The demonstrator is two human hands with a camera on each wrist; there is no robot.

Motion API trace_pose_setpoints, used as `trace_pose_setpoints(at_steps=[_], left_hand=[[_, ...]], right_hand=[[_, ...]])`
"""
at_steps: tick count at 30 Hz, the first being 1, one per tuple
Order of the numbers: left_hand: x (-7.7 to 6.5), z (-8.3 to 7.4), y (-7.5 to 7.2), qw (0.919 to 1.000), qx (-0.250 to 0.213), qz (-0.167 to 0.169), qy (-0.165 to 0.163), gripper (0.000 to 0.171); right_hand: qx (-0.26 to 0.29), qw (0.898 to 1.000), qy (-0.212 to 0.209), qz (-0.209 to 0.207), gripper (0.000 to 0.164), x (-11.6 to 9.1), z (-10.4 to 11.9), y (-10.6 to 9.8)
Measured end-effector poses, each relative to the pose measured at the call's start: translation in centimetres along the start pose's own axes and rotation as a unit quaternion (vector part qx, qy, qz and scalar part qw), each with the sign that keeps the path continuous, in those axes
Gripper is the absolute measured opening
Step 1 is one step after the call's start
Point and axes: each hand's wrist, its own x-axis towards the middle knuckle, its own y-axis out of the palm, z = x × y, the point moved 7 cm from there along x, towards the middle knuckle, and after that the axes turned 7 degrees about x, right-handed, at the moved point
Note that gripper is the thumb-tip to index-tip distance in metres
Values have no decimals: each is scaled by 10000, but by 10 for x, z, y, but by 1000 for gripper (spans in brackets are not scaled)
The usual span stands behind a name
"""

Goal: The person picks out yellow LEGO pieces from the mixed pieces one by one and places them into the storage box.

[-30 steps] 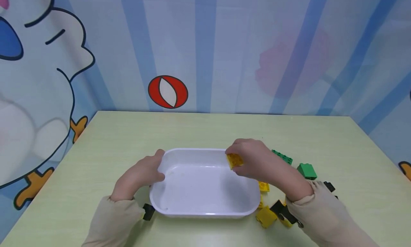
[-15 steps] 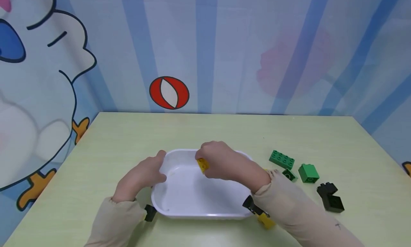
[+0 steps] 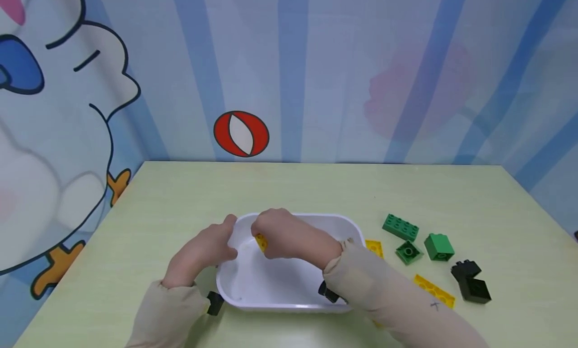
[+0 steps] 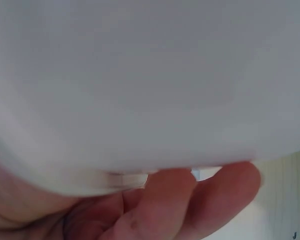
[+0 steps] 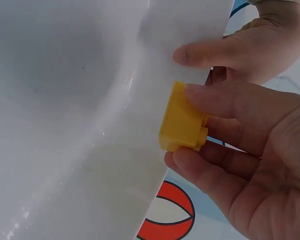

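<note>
My right hand (image 3: 284, 233) pinches a yellow toy building brick (image 5: 182, 122) between thumb and fingers. It is over the left part of a white plastic tray (image 3: 311, 306), close to the far rim. Studs on the brick face the palm in the right wrist view. My left hand (image 3: 205, 250) grips the tray's left end, its thumb over the rim and its other fingers outside, partly hidden. From the left wrist view, the tray's pale outer wall fills most of the picture, with the left fingertips (image 4: 172, 195) against its lower edge.
Green bricks (image 3: 401, 227), black bricks (image 3: 471, 280) and yellow bricks (image 3: 433, 290) lie on the table (image 3: 271, 187) right of the tray. My right sleeve (image 3: 388, 287) hides part of that area. A patterned backdrop (image 3: 334, 87) stands behind the table.
My right hand has moved left with the yellow brick, from the tray's right end to over its left part. The left hand keeps its grip on the tray.
</note>
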Motion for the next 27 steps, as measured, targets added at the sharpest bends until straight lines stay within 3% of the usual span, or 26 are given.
trace_pose_setpoints(at_steps=[9,19,27], left_hand=[[-1,-1,-1,9997,-10,-51,248,60],[1,-1,-1,9997,-12,-44,236,53],[1,0,-1,9998,76,-5,176,61]], right_hand=[[6,9999,-112,28,12,13,-1,16],[-98,9996,-181,172,10,21,-6,29],[-220,9989,-412,37,14,25,-11,37]])
